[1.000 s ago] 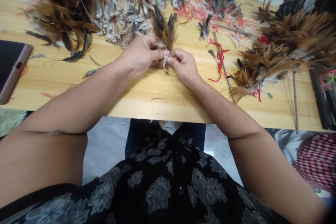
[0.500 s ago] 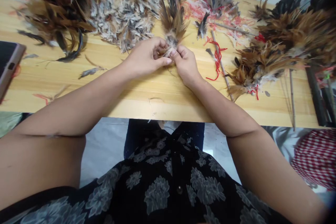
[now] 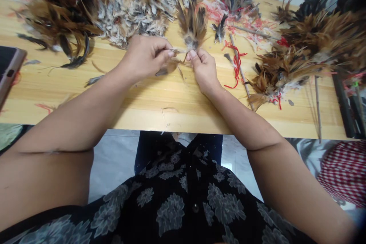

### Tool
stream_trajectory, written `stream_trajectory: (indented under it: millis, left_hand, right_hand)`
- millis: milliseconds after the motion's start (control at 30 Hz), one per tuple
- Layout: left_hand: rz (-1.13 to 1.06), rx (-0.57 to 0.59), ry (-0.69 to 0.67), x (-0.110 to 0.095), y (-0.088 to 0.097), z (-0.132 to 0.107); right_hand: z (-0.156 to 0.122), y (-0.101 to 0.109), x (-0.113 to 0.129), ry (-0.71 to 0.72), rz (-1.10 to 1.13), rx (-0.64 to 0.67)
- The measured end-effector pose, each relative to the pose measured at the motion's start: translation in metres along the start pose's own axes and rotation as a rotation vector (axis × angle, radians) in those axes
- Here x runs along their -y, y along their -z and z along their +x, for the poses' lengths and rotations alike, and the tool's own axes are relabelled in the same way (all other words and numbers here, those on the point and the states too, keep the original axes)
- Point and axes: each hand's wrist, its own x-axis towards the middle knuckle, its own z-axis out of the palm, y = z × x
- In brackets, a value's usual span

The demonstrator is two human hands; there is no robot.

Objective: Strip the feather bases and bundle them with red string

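Tabletop (image 3: 160, 110), feather tuft (image 3: 192, 24) in right hand (image 3: 204, 70)

On a wooden table (image 3: 160, 118): a feather heap (image 3: 60, 11) at upper left, a fluff pile (image 3: 134, 11) just right of it, a feather tuft (image 3: 192, 26) at top centre, and a second heap (image 3: 323, 42) at right. Thread (image 3: 236, 63) and a stick (image 3: 241, 70) between tuft and second heap. A handheld device (image 3: 8, 72) at the left edge.
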Motion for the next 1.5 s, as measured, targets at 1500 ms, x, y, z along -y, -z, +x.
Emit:
stream_trajectory:
  millis: [1500]
  left_hand:
    - [0.690,0.146,-0.451,-0.016,0.019,0.008]
  right_hand:
    - [0.014,-0.002,-0.011,-0.036,0.069,0.142]
